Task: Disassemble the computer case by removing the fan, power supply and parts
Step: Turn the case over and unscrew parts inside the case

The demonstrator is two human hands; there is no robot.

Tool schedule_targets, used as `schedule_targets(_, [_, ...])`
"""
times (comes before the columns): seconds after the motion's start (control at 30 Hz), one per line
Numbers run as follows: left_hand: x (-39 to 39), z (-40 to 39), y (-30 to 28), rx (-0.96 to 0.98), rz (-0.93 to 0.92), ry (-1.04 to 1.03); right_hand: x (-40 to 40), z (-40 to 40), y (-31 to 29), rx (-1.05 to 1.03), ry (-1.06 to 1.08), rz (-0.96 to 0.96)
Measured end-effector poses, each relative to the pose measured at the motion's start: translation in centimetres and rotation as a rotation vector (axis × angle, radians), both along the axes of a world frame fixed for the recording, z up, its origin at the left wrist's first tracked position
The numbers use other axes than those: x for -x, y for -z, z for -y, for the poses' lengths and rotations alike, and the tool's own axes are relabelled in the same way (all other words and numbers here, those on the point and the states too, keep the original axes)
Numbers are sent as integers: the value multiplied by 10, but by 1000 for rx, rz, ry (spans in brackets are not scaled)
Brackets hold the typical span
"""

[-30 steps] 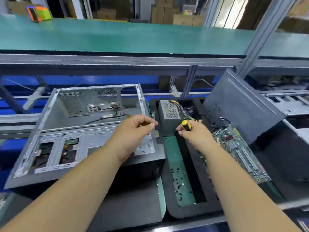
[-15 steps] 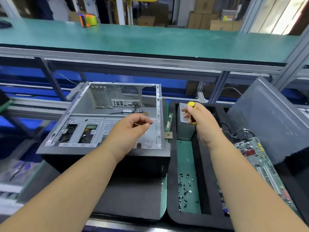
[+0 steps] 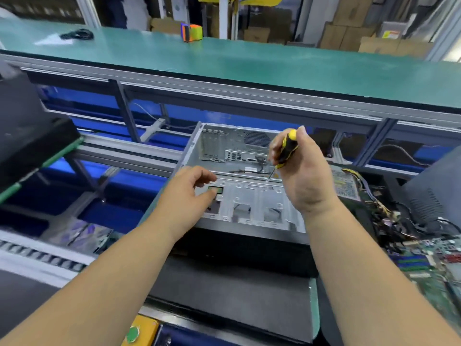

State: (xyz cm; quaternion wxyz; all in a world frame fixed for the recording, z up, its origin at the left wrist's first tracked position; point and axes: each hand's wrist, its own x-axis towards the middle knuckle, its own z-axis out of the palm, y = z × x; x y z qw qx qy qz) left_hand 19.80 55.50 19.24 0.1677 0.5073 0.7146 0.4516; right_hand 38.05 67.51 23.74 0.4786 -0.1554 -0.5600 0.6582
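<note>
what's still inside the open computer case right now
Inside the computer case, only loose black cables lie near the rear wall; the floor otherwise looks bare metal. The right hand, gripping the screwdriver, covers the right end, so anything there is hidden.

1. The screwdriver (image 3: 287, 149) is showing a yellow-and-black handle.
2. The computer case (image 3: 239, 203) is showing bare grey metal inside.
3. The shelf (image 3: 249, 63) is showing green.
4. The motherboard (image 3: 439, 260) is showing green.

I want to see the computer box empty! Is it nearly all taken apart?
Nearly. The power supply and circuit board already lie outside the case. The right hand grips a screwdriver over it; the left hand reaches in. Some cables remain inside.
</note>
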Motion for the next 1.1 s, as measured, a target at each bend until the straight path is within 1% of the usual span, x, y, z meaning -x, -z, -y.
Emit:
schedule_targets(0.1, [38,10,8,74,-157,-23,40,12,1,15,-53,-8])
schedule_targets(0.2, [67,15,18,141,-212,-51,74,23,4,30,-91,10])
schedule_targets(0.3, [83,16,28,155,-201,-37,101,29,8,72,-124,32])
schedule_targets(0.47, [98,11,42,155,-201,47,137,37,16,150,-193,12])
schedule_targets(0.6, [104,6,48,122,-185,104,154,40,25,163,-226,20])
schedule_targets(0.77, [107,5,54,84,-133,128,165,39,35,183,-237,43])
schedule_targets(0.97, [107,6,56,74,-105,126,167,38,37,128,-253,80])
schedule_targets(1.1, [106,7,55,85,-108,123,168,35,33,94,-284,149])
